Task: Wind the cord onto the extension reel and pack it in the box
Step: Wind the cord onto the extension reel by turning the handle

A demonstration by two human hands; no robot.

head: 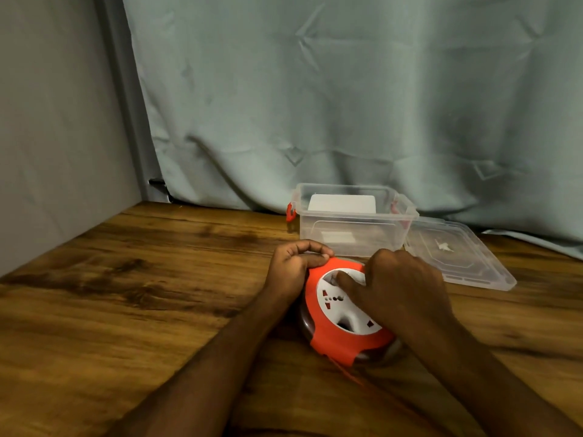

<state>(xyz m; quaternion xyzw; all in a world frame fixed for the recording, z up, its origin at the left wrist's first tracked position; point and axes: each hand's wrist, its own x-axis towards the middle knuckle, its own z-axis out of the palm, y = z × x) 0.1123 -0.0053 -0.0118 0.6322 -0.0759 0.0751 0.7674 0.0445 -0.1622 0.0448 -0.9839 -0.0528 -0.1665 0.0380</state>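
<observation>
Round extension reel (342,313) lying on the wooden tabletop (142,279), tilted slightly, orange housing around a white centre face with socket holes and small red shutters. Dark, glossy rim of the spool showing beneath the orange shell at the left and lower right. Thin orange cord (348,372) trailing out from the near edge of the reel toward the viewer, blurred, lying on the wood.

Left hand (295,266) at the reel's far-left edge, fingers curled, thumb and forefinger meeting over the orange rim; gripping that rim, though whether a bit of cord is also pinched there cannot be told. Right hand (400,285) laid over the reel's right side, fingers bent down onto the white face, forefinger tip reaching into a recess near the top of the face; gripping the centre part of the reel.

Clear plastic storage box (353,234) just behind the reel, open, upright, with red latches at both ends and a white rectangular item (342,204) inside against the far wall. Clear lid (457,257) lying flat on the tabletop just to the right of the box, touching or nearly touching it. Grey-green curtain (347,89) hanging behind, plain wall (47,121) at left.
</observation>
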